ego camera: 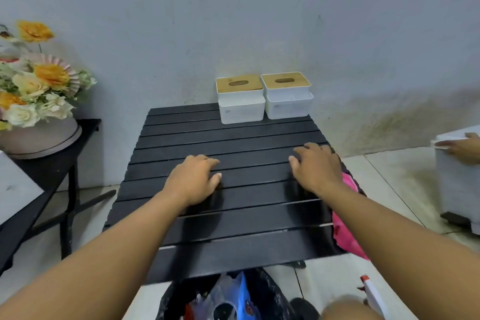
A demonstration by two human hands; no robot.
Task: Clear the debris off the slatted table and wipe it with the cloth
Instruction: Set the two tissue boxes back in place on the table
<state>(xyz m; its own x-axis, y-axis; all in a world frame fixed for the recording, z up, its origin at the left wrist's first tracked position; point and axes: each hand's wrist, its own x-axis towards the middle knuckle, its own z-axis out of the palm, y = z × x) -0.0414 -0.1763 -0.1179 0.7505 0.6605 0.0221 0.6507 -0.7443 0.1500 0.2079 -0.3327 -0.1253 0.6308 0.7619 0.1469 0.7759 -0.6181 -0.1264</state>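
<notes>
The black slatted table (228, 228) fills the middle of the head view, and I see no debris on its slats. My left hand (193, 179) lies palm down near the table's centre, fingers slightly curled, holding nothing. My right hand (315, 166) rests palm down near the right edge with its fingers spread, also holding nothing. A pink cloth (346, 218) hangs at the table's right side, partly hidden under my right forearm. Two white tissue boxes (265, 97) with wooden lids stand at the table's far edge.
A black bag (228, 299) with plastic wrappers sits on the floor below the near edge. A spray bottle (372, 293) stands at bottom right. A flower bowl (36, 101) sits on a black side table at left. Another person's hand (462, 148) touches a white box at right.
</notes>
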